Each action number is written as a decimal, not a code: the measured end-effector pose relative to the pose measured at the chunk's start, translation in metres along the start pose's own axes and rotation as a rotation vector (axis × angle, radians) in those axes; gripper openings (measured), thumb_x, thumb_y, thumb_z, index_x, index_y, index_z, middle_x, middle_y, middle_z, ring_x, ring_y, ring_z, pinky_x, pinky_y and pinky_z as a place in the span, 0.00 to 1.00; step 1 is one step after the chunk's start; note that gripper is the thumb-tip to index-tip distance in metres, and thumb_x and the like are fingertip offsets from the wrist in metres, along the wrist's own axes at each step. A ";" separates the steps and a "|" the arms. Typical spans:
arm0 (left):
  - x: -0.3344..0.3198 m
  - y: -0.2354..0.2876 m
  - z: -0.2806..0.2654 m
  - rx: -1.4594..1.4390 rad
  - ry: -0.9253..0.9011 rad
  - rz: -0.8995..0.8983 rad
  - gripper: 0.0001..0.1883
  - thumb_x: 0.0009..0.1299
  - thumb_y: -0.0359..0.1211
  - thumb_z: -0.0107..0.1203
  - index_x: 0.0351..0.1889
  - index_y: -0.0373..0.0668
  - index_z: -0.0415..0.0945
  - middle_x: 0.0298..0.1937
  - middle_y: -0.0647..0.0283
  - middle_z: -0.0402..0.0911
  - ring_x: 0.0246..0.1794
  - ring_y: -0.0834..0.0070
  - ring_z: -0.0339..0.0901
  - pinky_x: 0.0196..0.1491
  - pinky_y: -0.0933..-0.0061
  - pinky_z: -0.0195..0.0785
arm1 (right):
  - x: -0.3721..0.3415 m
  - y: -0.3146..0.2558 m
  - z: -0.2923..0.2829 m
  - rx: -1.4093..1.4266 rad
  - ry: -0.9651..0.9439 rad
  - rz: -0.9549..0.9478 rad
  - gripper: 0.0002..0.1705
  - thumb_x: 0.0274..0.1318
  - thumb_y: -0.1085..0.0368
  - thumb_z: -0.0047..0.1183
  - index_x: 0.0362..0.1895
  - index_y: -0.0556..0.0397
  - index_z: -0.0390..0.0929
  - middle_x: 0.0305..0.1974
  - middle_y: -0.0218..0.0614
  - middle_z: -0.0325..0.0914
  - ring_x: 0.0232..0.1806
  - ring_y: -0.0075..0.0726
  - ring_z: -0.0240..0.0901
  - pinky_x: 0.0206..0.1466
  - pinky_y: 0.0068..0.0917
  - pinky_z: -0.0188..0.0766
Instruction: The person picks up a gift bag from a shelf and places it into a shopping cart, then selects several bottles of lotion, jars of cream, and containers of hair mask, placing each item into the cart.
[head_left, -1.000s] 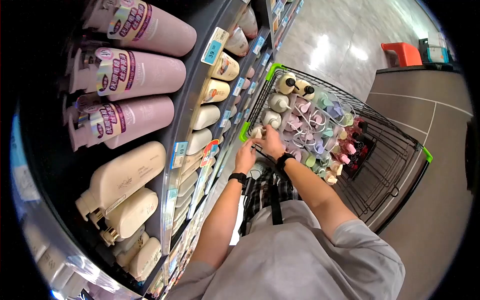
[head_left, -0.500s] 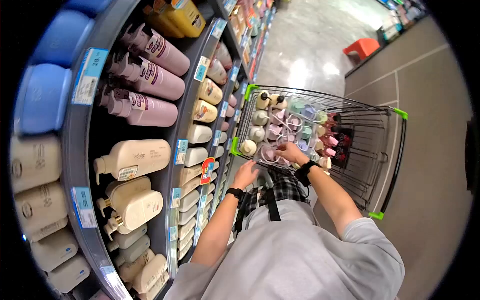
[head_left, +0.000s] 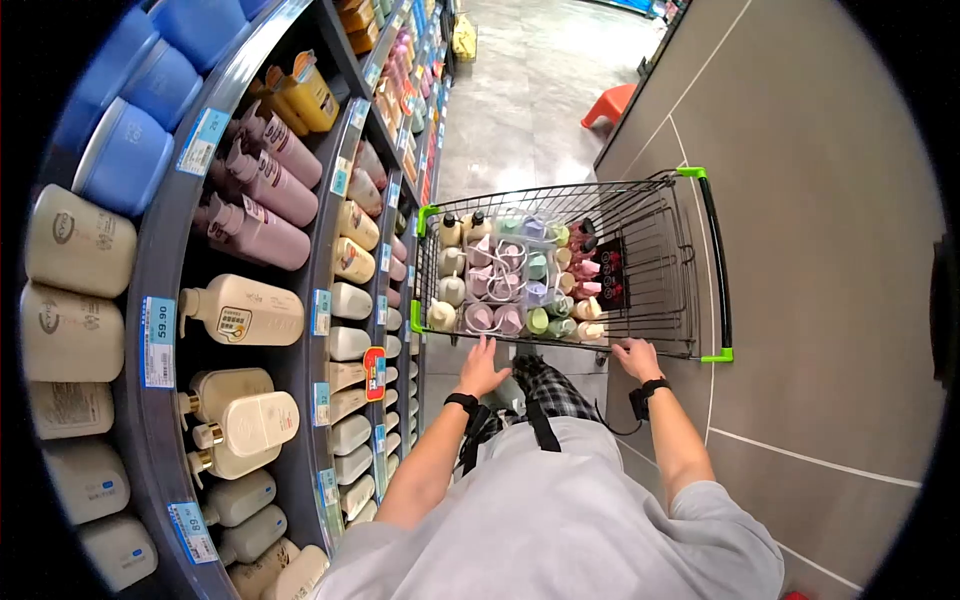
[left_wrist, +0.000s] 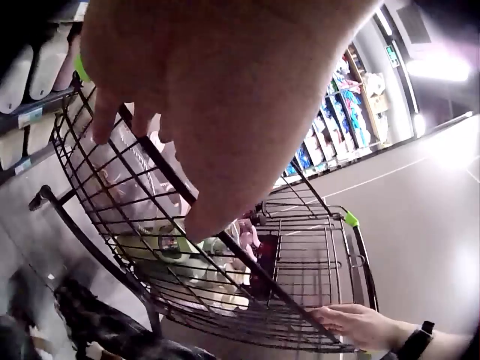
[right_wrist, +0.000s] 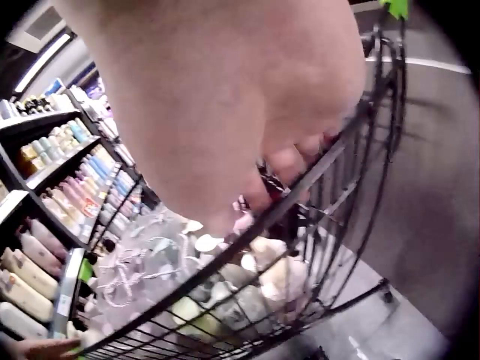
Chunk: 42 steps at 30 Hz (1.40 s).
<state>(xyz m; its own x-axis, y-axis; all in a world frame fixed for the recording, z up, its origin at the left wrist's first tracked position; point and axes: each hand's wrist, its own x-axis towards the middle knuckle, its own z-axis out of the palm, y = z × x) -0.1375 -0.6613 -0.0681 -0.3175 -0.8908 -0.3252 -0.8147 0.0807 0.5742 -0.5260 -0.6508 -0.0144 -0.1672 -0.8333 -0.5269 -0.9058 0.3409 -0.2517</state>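
My left hand (head_left: 484, 371) is at the near side of a black wire shopping cart (head_left: 650, 215), its fairly straight fingers touching the top rim. My right hand (head_left: 637, 360) grips the same rim farther right, fingers bent over it; the left wrist view also catches this right hand (left_wrist: 358, 324) at the wire edge. Packed upright at the cart's left end are pump bottles: cream ones with black tops (head_left: 450, 232), a pale yellow one (head_left: 441, 316), pink and lilac ones in clear bags with white rope handles (head_left: 497, 270), and pink-topped bottles (head_left: 586, 289).
Shelves of bottles (head_left: 268, 310) run along my left, edged with price tags (head_left: 158, 342). A tiled partition (head_left: 800, 250) stands to the right. A red stool (head_left: 607, 105) is on the floor ahead. The cart has green corner pieces (head_left: 690, 172) and a black handle (head_left: 718, 265).
Both hands have left the bottles and come to the cart's near rim; the right hand moved rightward. The cart looks more squared to my body, and the view takes in more of the aisle.
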 end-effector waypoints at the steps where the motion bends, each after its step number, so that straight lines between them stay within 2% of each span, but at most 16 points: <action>1: 0.001 0.002 0.001 0.004 -0.001 0.006 0.47 0.60 0.48 0.66 0.74 0.42 0.56 0.77 0.47 0.52 0.73 0.46 0.55 0.70 0.50 0.58 | -0.002 0.008 0.004 0.005 0.004 0.003 0.28 0.60 0.40 0.51 0.47 0.49 0.84 0.50 0.45 0.81 0.59 0.55 0.70 0.66 0.52 0.57; 3: 0.005 0.006 -0.001 0.071 -0.058 -0.018 0.51 0.59 0.50 0.66 0.76 0.43 0.51 0.79 0.49 0.49 0.76 0.45 0.49 0.71 0.46 0.54 | -0.004 0.019 0.012 -0.035 0.083 -0.087 0.25 0.62 0.41 0.50 0.49 0.42 0.85 0.55 0.39 0.80 0.68 0.56 0.60 0.70 0.56 0.48; 4: 0.007 0.009 -0.003 0.078 -0.056 -0.018 0.51 0.59 0.50 0.66 0.76 0.43 0.51 0.79 0.49 0.49 0.76 0.45 0.49 0.71 0.46 0.54 | -0.002 0.025 0.013 -0.029 0.086 -0.090 0.25 0.62 0.41 0.50 0.49 0.42 0.85 0.55 0.39 0.80 0.68 0.56 0.60 0.70 0.56 0.48; 6: 0.012 0.014 -0.005 0.220 -0.212 -0.051 0.54 0.59 0.52 0.66 0.77 0.44 0.47 0.80 0.51 0.45 0.79 0.47 0.42 0.73 0.41 0.48 | 0.003 0.032 0.014 0.075 -0.015 -0.121 0.22 0.65 0.42 0.49 0.50 0.39 0.85 0.58 0.33 0.79 0.72 0.55 0.52 0.73 0.54 0.37; 7: 0.015 0.014 -0.005 0.229 -0.281 -0.073 0.56 0.59 0.54 0.65 0.79 0.45 0.43 0.81 0.52 0.41 0.80 0.49 0.37 0.73 0.38 0.43 | 0.002 0.031 0.010 0.116 -0.033 -0.113 0.21 0.65 0.44 0.49 0.49 0.39 0.86 0.57 0.31 0.79 0.72 0.50 0.53 0.73 0.50 0.36; 11: 0.013 0.015 -0.001 0.334 -0.314 -0.062 0.60 0.59 0.55 0.65 0.80 0.46 0.35 0.82 0.54 0.33 0.81 0.48 0.31 0.73 0.37 0.42 | -0.003 0.027 0.011 0.149 0.014 -0.126 0.18 0.63 0.46 0.53 0.46 0.39 0.87 0.52 0.29 0.82 0.68 0.49 0.57 0.71 0.49 0.40; 14: 0.014 0.014 -0.001 0.317 -0.349 -0.086 0.61 0.59 0.55 0.65 0.80 0.46 0.33 0.82 0.54 0.31 0.81 0.47 0.31 0.73 0.35 0.42 | -0.008 0.025 0.011 0.164 0.110 -0.190 0.18 0.62 0.46 0.54 0.45 0.41 0.87 0.54 0.32 0.80 0.67 0.54 0.56 0.69 0.51 0.40; 19: 0.022 0.008 -0.005 0.315 -0.417 -0.084 0.63 0.57 0.50 0.67 0.80 0.50 0.28 0.82 0.56 0.24 0.81 0.48 0.26 0.71 0.33 0.47 | -0.006 0.023 0.012 0.131 0.059 -0.153 0.18 0.62 0.45 0.51 0.45 0.36 0.87 0.57 0.31 0.78 0.68 0.52 0.55 0.68 0.53 0.39; 24: 0.032 0.007 -0.017 0.285 -0.476 -0.114 0.61 0.58 0.42 0.67 0.80 0.53 0.28 0.82 0.59 0.25 0.82 0.51 0.27 0.72 0.34 0.47 | -0.001 0.019 0.015 0.088 -0.006 -0.112 0.19 0.64 0.43 0.48 0.47 0.33 0.86 0.59 0.28 0.76 0.69 0.53 0.52 0.68 0.55 0.39; 30: 0.054 -0.010 -0.016 0.252 -0.399 -0.024 0.60 0.58 0.37 0.66 0.80 0.55 0.28 0.82 0.60 0.26 0.81 0.49 0.29 0.68 0.33 0.56 | 0.015 0.010 -0.005 0.094 0.013 -0.123 0.18 0.66 0.46 0.46 0.46 0.35 0.86 0.59 0.33 0.75 0.69 0.53 0.52 0.69 0.56 0.38; 31: 0.058 -0.013 -0.016 0.263 -0.368 0.007 0.61 0.57 0.35 0.66 0.80 0.53 0.28 0.82 0.58 0.27 0.81 0.48 0.29 0.69 0.37 0.58 | 0.020 0.008 -0.003 0.094 0.012 -0.120 0.18 0.66 0.46 0.46 0.46 0.35 0.86 0.59 0.33 0.75 0.69 0.53 0.52 0.69 0.56 0.38; 32: 0.066 -0.014 -0.017 0.260 -0.371 0.004 0.61 0.57 0.35 0.66 0.80 0.53 0.28 0.82 0.58 0.27 0.81 0.48 0.29 0.69 0.37 0.58 | 0.027 0.009 -0.005 0.095 0.029 -0.129 0.18 0.66 0.46 0.46 0.46 0.35 0.86 0.59 0.33 0.75 0.69 0.53 0.52 0.69 0.55 0.39; 34: 0.085 -0.013 -0.023 0.351 -0.466 0.037 0.63 0.57 0.39 0.68 0.79 0.42 0.25 0.81 0.44 0.26 0.80 0.40 0.29 0.72 0.49 0.53 | 0.041 0.012 -0.010 0.092 0.036 -0.138 0.18 0.66 0.46 0.47 0.46 0.35 0.86 0.60 0.33 0.75 0.69 0.53 0.52 0.69 0.54 0.39; 38: 0.129 -0.005 -0.043 0.255 -0.479 0.029 0.64 0.58 0.39 0.67 0.78 0.42 0.23 0.80 0.43 0.24 0.79 0.39 0.24 0.72 0.46 0.52 | 0.099 0.001 -0.056 0.013 -0.003 -0.147 0.18 0.66 0.46 0.48 0.47 0.36 0.86 0.59 0.31 0.75 0.68 0.53 0.54 0.68 0.53 0.41; 40: 0.150 0.003 -0.050 0.207 -0.516 0.016 0.64 0.59 0.40 0.67 0.78 0.42 0.23 0.80 0.42 0.22 0.79 0.37 0.22 0.74 0.45 0.46 | 0.123 0.002 -0.064 0.015 -0.003 -0.152 0.18 0.65 0.45 0.49 0.48 0.36 0.86 0.60 0.29 0.75 0.67 0.52 0.55 0.68 0.53 0.42; 42: 0.154 0.000 -0.044 0.201 -0.393 0.012 0.62 0.58 0.38 0.67 0.79 0.47 0.25 0.81 0.47 0.24 0.80 0.40 0.25 0.75 0.44 0.47 | 0.123 -0.001 -0.068 0.064 -0.031 -0.125 0.20 0.63 0.43 0.50 0.49 0.36 0.85 0.58 0.29 0.77 0.66 0.52 0.56 0.68 0.53 0.41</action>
<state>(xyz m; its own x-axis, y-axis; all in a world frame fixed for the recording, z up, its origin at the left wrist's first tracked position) -0.1647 -0.8185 -0.0853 -0.4568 -0.6542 -0.6028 -0.8755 0.2102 0.4352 -0.5721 -0.7838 -0.0238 -0.0418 -0.8577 -0.5125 -0.8920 0.2632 -0.3676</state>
